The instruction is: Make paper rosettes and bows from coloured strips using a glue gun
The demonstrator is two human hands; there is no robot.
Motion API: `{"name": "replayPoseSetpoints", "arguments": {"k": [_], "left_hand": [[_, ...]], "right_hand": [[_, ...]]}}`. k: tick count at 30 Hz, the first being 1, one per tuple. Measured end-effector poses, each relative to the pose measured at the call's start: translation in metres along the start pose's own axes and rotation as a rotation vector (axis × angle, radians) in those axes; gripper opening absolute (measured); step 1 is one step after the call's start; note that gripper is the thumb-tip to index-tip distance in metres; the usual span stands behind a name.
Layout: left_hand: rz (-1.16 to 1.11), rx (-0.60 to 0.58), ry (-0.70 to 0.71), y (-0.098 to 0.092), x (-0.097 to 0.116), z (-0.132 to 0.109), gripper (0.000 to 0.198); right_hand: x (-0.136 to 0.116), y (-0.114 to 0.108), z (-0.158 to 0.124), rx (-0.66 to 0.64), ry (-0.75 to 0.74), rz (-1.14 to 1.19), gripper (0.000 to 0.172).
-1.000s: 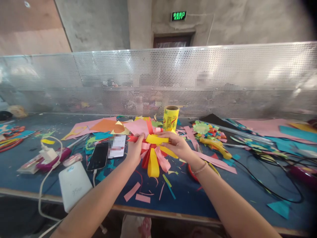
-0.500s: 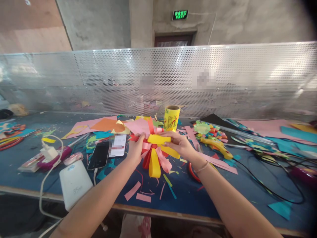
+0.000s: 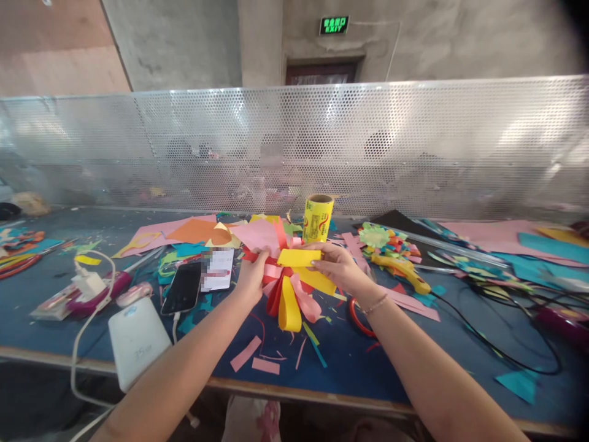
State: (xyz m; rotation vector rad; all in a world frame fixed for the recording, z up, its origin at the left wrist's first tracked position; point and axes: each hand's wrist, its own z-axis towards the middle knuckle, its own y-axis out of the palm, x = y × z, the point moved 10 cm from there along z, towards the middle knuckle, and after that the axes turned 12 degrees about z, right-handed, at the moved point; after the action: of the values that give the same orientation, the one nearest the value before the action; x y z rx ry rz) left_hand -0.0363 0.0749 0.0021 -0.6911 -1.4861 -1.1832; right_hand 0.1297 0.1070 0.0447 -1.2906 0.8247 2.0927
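Between my hands is a paper flower [image 3: 289, 302] made of looped red, yellow and pink strips. My left hand [image 3: 253, 274] grips its left side, thumb and fingers closed on the red and pink loops. A yellow paper strip [image 3: 299, 258] lies across the top of the flower. My right hand [image 3: 335, 267] pinches the right end of this strip. Behind the hands stands a yellow tape roll [image 3: 318, 218] on its end. Red-handled scissors [image 3: 358, 318] lie by my right wrist, partly hidden by it.
A yellow glue gun [image 3: 402, 272] with a black cord lies to the right. On the left are a phone [image 3: 181, 290], a white power bank [image 3: 138, 344] and a purple power strip [image 3: 99, 294]. Paper scraps [image 3: 265, 366] litter the blue table. A perforated metal screen [image 3: 294, 147] closes the back.
The yellow strip and my right hand have shifted very slightly right. Both hands keep their hold, and the rest of the table looks the same.
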Motion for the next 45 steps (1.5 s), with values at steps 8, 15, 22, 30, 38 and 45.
{"name": "replayPoseSetpoints", "arguments": {"k": [8,15,22,30,38,45], "left_hand": [[-0.003,0.018,-0.05,-0.004,-0.007,0.002,0.029],[-0.006,0.018,-0.105,-0.006,-0.013,0.004,0.031],[-0.044,0.087,-0.212,-0.013,-0.02,0.004,0.031],[-0.172,-0.126,-0.421,0.014,-0.028,-0.007,0.023],[-0.013,-0.309,-0.26,0.029,-0.012,-0.012,0.027],[0.019,-0.196,-0.289,0.02,-0.022,-0.008,0.022]], "right_hand": [[0.002,-0.006,0.0,0.03,0.028,0.089,0.029],[0.005,-0.018,0.001,0.092,0.057,0.086,0.028],[-0.007,-0.028,0.001,0.173,-0.019,0.055,0.023],[-0.008,-0.025,0.006,0.093,-0.054,-0.242,0.028],[-0.017,-0.026,0.007,0.106,-0.155,-0.396,0.037],[-0.026,-0.014,0.002,0.119,-0.193,-0.662,0.045]]}}
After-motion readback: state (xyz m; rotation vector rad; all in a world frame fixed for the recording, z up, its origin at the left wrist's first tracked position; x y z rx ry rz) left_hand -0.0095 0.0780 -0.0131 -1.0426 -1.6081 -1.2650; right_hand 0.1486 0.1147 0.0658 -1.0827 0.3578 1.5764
